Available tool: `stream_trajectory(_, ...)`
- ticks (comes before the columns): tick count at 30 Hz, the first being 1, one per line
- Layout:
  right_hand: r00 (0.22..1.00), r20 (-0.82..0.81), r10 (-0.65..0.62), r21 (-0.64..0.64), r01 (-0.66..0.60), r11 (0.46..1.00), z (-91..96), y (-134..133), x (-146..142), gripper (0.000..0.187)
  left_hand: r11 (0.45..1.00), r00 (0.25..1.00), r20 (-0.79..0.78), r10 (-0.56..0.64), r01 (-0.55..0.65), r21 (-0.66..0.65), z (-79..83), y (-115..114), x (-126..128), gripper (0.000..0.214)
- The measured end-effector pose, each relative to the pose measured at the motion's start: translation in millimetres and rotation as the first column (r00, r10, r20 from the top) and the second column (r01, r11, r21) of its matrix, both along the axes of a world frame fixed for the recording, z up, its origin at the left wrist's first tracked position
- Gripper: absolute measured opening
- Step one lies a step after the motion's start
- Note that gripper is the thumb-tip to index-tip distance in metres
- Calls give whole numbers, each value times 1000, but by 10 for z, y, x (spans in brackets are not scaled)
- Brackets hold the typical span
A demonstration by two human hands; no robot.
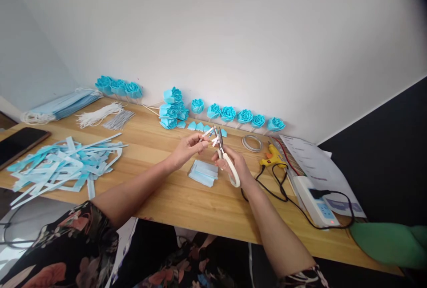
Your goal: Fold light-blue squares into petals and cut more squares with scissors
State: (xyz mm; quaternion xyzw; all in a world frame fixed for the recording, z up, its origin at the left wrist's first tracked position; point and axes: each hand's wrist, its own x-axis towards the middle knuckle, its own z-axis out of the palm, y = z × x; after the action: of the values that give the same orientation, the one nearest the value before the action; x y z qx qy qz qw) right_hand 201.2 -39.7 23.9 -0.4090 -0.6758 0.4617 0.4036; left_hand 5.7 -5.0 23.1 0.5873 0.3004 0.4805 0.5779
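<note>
My left hand is closed in a pinch on a small white and blue strip of mask fabric, held above the wooden table. My right hand grips white-handled scissors, their blades up and meeting the strip. Just below the hands, a small stack of folded blue mask pieces lies on the table.
Blue fabric roses line the wall, with cut petals in front. Offcut strips are piled at left, beside elastic loops, face masks and a phone. A yellow glue gun, wire coil, power strip and papers sit right.
</note>
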Motion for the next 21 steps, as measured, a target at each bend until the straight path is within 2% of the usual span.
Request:
stream_trajectory(5,994,111,5,85,-15,996,-51,2,17,57,999,1000,-30,-6,8,40,67,-36,13,33)
stream_trajectory(12,985,175,1,93,-17,996,-72,-4,17,56,994,999,-38,28,-24,110,28,-5,24,29)
stream_trajectory(16,987,162,18,59,-28,998,-70,10,28,56,997,1000,-5,3,-3,74,20,13,3,27)
stream_trajectory(21,995,64,79,-47,-76,996,-86,28,37,61,999,1000,-22,-8,9,49,50,19,-21,27)
